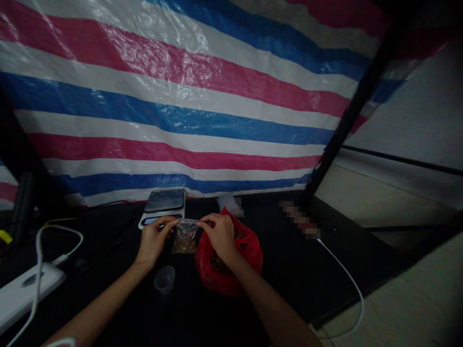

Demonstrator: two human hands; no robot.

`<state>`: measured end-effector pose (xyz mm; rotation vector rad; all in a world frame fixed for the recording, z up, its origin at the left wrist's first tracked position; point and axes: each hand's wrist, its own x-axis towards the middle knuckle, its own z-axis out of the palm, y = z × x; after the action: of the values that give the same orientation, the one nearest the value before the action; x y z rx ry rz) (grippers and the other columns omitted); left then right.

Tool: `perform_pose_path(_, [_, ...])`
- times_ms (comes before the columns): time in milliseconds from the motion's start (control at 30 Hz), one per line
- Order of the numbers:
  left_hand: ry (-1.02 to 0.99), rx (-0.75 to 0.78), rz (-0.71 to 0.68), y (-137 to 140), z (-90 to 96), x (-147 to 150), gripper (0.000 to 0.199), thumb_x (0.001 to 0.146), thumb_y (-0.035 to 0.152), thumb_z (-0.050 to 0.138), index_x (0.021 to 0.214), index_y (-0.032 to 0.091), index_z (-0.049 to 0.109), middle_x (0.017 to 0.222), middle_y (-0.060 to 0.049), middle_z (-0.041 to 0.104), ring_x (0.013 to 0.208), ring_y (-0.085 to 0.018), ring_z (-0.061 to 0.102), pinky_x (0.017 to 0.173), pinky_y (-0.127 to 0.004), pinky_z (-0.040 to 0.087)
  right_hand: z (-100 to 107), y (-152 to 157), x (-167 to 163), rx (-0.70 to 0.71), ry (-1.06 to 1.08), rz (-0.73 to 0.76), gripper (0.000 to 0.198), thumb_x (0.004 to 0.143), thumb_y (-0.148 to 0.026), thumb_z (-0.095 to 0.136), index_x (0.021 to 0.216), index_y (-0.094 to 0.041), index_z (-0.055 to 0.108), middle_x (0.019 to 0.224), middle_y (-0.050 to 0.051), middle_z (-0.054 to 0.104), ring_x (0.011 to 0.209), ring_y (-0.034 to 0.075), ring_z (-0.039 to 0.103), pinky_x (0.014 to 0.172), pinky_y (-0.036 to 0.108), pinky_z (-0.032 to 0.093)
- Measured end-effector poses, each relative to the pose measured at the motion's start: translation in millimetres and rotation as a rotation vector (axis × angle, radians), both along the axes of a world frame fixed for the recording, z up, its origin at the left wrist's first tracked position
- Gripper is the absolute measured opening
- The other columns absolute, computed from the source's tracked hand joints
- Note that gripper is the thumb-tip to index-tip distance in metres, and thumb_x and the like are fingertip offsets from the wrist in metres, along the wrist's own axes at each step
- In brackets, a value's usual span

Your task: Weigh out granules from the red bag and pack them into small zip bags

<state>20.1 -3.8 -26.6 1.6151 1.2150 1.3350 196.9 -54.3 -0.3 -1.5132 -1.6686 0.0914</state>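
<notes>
Between my hands hangs a small clear zip bag (185, 243), its lower part filled with brown bits too small to name. My left hand (155, 237) pinches the bag's top left corner, and my right hand (220, 233) pinches the top right corner. Under my right wrist sits an open red plastic bag (249, 260) with brown contents partly hidden by my arm. A small clear plastic cup (165, 279) stands on the black table nearer to me, below the zip bag. Just behind my left hand is a white kitchen scale (164, 201) with a dark top plate.
Behind the red bag lies a stack of clear bags (231, 206). A white power strip (32, 289) with a looped cable is at the left. On the right, a white cable (347, 274) runs from a blurred object (300, 220) over the table edge. A striped sheet (188, 115) hangs behind.
</notes>
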Motion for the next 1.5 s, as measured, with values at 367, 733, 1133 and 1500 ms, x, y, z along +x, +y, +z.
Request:
perform_pose_path(367, [0.053,0.086,-0.102,-7,7.7,1,0.024,0.073,0.038,0.052,0.070,0.015,0.058,0.064,0.001,0.057,0.050,-0.009,0.047,0.050,-0.020,0.038,3,-2,-3,-0.038,0.068,0.032,0.011,0.072,-0.031,0.059,0.069,-0.024,0.066,0.073,-0.003,0.067,0.071,0.015,0.058,0.067,0.024,0.038])
perform_pose_path(733, [0.061,0.101,-0.206,-13,8.0,4,0.026,0.071,0.040,0.056,0.072,0.014,0.060,0.056,0.001,0.055,0.048,-0.009,0.048,0.048,-0.020,0.037,3,-4,-3,-0.021,-0.053,0.151,0.012,0.076,-0.028,0.054,0.072,-0.022,0.064,0.073,0.000,0.065,0.074,0.017,0.057,0.069,0.027,0.037])
perform_pose_path(1133, [0.229,0.221,-0.202,-26,22.4,8,0.028,0.080,0.039,0.044,0.075,0.016,0.060,0.072,-0.001,0.056,0.062,-0.011,0.051,0.057,-0.022,0.036,8,-4,3,-0.020,-0.095,0.168,0.011,0.075,-0.028,0.058,0.069,-0.024,0.067,0.070,-0.001,0.066,0.072,0.016,0.056,0.069,0.027,0.034])
perform_pose_path(1500, [0.316,0.336,-0.281,-32,20.3,8,0.022,0.082,0.032,0.042,0.078,0.017,0.057,0.075,-0.002,0.056,0.073,-0.013,0.052,0.068,-0.023,0.039,8,-14,-8,-0.009,-0.140,0.233,0.010,0.080,-0.027,0.051,0.077,-0.023,0.060,0.078,-0.002,0.065,0.078,0.014,0.055,0.075,0.027,0.030])
